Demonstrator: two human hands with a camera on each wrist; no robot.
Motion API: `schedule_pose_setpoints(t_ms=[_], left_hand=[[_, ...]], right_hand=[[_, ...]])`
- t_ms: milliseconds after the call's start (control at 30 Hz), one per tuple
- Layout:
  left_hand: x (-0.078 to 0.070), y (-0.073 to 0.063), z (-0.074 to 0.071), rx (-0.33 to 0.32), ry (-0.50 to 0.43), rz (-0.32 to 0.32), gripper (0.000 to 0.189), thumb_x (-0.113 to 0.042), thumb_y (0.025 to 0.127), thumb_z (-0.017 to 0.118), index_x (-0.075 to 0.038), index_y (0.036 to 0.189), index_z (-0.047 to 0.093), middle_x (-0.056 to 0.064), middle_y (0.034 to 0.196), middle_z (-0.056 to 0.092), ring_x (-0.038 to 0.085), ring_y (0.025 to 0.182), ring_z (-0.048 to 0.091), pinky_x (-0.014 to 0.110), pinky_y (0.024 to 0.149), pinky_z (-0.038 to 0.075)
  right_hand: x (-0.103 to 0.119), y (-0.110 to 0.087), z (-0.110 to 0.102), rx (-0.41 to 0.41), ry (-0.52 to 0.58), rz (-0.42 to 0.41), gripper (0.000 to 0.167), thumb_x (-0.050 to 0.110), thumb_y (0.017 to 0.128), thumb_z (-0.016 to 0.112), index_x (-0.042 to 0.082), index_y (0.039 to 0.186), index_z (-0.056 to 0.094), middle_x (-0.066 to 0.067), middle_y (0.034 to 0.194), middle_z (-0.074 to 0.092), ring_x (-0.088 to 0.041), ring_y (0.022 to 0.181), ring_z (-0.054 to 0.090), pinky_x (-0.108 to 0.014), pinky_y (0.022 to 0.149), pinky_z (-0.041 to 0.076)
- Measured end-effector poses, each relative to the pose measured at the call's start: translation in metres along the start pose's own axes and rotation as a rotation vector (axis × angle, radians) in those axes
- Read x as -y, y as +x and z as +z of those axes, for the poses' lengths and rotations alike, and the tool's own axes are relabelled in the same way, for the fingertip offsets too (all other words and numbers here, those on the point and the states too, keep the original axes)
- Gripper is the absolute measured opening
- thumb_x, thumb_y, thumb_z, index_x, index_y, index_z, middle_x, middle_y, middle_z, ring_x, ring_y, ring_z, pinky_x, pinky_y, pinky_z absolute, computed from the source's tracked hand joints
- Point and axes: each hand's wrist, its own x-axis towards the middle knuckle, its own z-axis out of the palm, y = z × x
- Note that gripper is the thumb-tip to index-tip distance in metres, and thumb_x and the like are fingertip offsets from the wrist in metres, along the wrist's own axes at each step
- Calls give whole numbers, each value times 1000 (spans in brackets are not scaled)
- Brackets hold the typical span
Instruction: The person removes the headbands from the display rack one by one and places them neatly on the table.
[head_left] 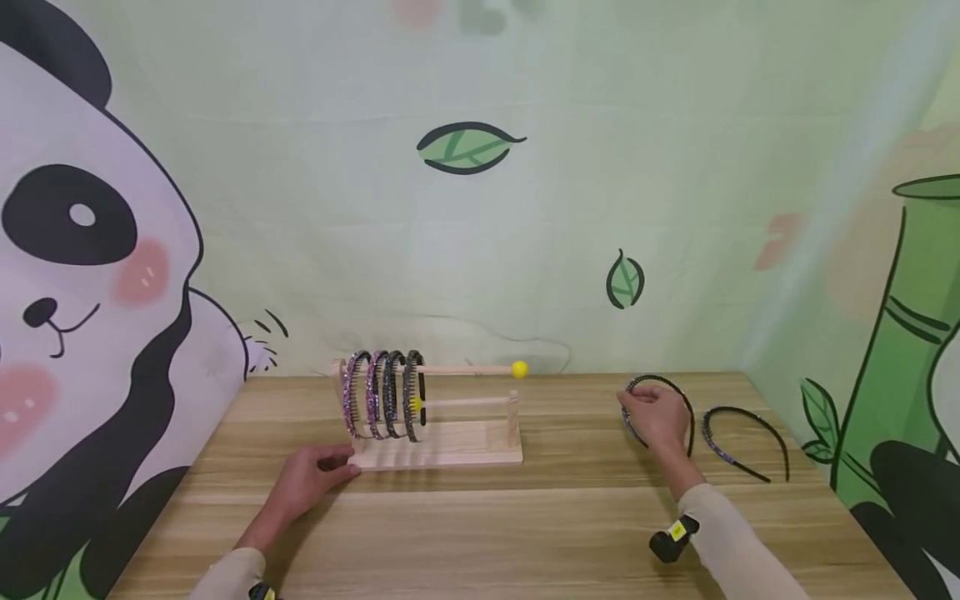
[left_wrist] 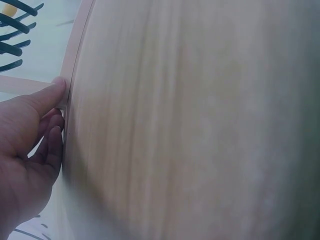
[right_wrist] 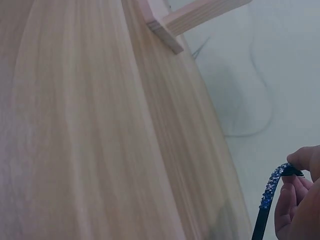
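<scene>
A pale wooden headband rack [head_left: 450, 454] stands on the table. Glittery headbands [head_left: 349, 400], several of them, hang side by side toward its left end. At the front left corner of the base, my left hand [head_left: 303, 482] grips the wood between thumb and fingers; the left wrist view shows the thumb [left_wrist: 52, 95] against the edge. To the right of the rack, my right hand [head_left: 660, 417] pinches a black headband [right_wrist: 270, 190] with blue and silver sparkles between thumb and fingers. Part of that headband is hidden behind the hand.
Another black headband with purple sparkles [head_left: 725, 454] lies on the table right of my right hand. The rack's upper rod ends in a yellow ball [head_left: 520, 369], and a lower rod carries a second one. A printed panda backdrop [head_left: 480, 250] stands behind the wooden table [head_left: 450, 542].
</scene>
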Motion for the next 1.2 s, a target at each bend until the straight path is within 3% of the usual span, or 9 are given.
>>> schedule_pose_setpoints(t_ms=[200,533,833,1200], left_hand=[[-2,0,0,3,-5,-11,31,-22,88,82,-5,114,78,9,110,77,21,100,71,32,86,54],[-3,-1,-1,-9,-27,4,31,-22,88,82,-4,113,77,10,109,77,22,97,72,32,85,55],[-3,-1,-1,-15,-16,1,31,-22,88,83,-5,113,78,10,109,77,20,97,71,32,85,55],[-2,-2,0,-7,4,11,30,-22,88,82,-6,114,78,11,114,76,27,105,71,41,93,54]], right_hand=[[-8,2,-1,10,-28,26,32,33,89,77,3,101,76,-16,103,77,-35,99,67,-47,86,50],[-17,5,0,4,-64,17,30,31,89,78,2,98,76,-17,100,76,-34,94,66,-45,81,49],[-23,6,-1,40,-94,47,34,32,89,78,1,100,76,-19,105,75,-37,99,65,-50,86,49],[-32,7,3,60,-123,35,35,35,88,77,3,102,78,-19,108,75,-39,103,65,-52,91,49]])
